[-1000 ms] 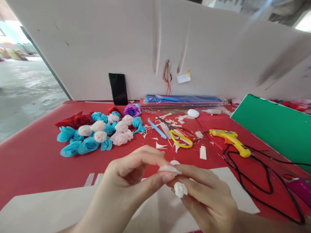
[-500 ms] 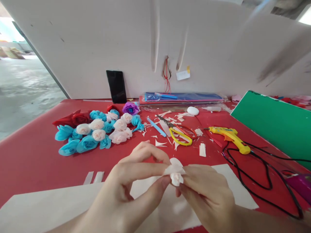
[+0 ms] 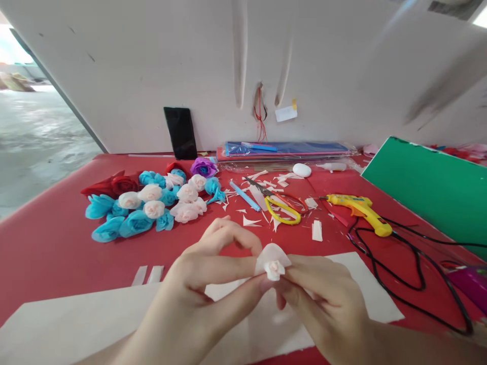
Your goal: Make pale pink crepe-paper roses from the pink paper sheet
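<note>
A small pale pink paper flower [image 3: 274,269] is pinched between my two hands, with a thin rounded petal [image 3: 272,251] standing behind its rolled centre. My left hand [image 3: 213,284] grips it from the left, thumb below and index finger above. From the right, my right hand [image 3: 327,296] holds its side and base between thumb and fingers. The flower's underside is hidden by my fingers. Below both hands lies a large pale paper sheet [image 3: 91,314]. Two narrow paper strips [image 3: 155,274] rest by its far edge.
Finished blue, white, red and purple paper flowers [image 3: 154,209] cluster at the left. Yellow-and-orange-handled scissors [image 3: 283,210] lie among paper scraps beside a blue pen [image 3: 245,195]. A yellow glue gun [image 3: 359,209] with black cord sits right, near a green board [image 3: 426,192]. A phone [image 3: 180,133] leans on the wall.
The petal behind the flower's centre now stands up, spread wider around it. Both hands have shifted slightly, and the flower is a little higher in view.
</note>
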{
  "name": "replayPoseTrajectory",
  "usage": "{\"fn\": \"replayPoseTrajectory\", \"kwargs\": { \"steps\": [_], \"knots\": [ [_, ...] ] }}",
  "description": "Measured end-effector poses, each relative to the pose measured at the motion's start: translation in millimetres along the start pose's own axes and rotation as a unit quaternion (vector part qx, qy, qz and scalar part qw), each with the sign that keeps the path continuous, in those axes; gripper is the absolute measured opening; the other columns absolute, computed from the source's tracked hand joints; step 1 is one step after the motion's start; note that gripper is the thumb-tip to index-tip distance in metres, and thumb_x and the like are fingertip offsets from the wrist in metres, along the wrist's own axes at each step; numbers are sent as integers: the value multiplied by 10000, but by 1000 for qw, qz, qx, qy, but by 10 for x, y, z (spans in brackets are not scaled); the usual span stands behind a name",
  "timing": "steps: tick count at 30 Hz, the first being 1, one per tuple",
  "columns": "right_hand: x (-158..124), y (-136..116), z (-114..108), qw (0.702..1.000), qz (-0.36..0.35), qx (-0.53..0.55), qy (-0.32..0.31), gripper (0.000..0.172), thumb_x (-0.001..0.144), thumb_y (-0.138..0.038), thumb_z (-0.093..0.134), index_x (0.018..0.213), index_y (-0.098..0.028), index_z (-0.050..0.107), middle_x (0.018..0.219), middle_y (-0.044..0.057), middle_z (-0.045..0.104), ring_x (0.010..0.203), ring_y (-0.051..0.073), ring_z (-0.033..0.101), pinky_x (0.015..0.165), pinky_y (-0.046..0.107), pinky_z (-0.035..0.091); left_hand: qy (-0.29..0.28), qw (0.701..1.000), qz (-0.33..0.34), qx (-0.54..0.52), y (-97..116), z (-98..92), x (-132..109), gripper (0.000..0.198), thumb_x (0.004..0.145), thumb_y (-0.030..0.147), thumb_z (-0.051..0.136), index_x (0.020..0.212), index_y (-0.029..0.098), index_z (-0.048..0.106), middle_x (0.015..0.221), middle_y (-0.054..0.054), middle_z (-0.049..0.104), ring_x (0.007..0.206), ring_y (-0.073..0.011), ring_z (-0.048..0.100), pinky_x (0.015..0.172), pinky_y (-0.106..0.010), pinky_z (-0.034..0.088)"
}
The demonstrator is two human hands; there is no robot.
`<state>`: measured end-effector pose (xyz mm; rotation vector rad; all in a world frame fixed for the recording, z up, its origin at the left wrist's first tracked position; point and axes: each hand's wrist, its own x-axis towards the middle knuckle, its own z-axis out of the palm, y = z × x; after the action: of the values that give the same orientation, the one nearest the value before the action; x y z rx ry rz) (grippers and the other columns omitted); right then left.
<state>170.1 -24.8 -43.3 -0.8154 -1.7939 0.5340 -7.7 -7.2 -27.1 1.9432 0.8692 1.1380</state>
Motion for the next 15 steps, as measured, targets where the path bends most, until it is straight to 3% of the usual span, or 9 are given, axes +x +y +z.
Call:
{"fn": "replayPoseTrajectory", "kwargs": {
  "steps": [4,7,9,13,15],
  "knots": [
    [11,5,11,998,58,27,-3,335,948,-156,650,614,-168,626,512,-56,605,443,46,524,455,103,421,-11,994,-76,-76,-15,18,18,300,880,173,688,700,370,826,783,64,689,741,-109,588,751,-124,543],
    [-22,47,28,991,113,77,8,86,903,-115,682,863,-185,710,623,-51,716,469,51,586,459,91,455,-15,990,-97,-101,-48,35,12,280,891,210,706,717,391,829,794,66,701,763,-118,579,766,-135,547],
    [-52,62,35,985,137,107,16,156,898,-110,683,1025,-198,707,719,-37,776,492,52,627,466,87,477,-16,990,-101,-101,-71,42,0,266,902,243,712,722,400,829,770,59,698,816,-138,580,793,-161,544],
    [-54,22,24,979,166,117,5,53,890,-134,716,879,-186,717,682,-33,767,508,47,650,479,73,475,-6,987,-124,-106,-108,51,-25,246,900,309,719,686,369,823,729,33,645,763,-155,589,758,-227,558],
    [-26,-6,12,974,189,122,-6,83,895,-151,710,816,-175,723,648,-28,751,513,50,654,466,72,460,-7,983,-137,-124,-126,54,-30,259,907,306,703,680,353,817,718,29,639,734,-153,585,735,-236,557]
  ]
}}
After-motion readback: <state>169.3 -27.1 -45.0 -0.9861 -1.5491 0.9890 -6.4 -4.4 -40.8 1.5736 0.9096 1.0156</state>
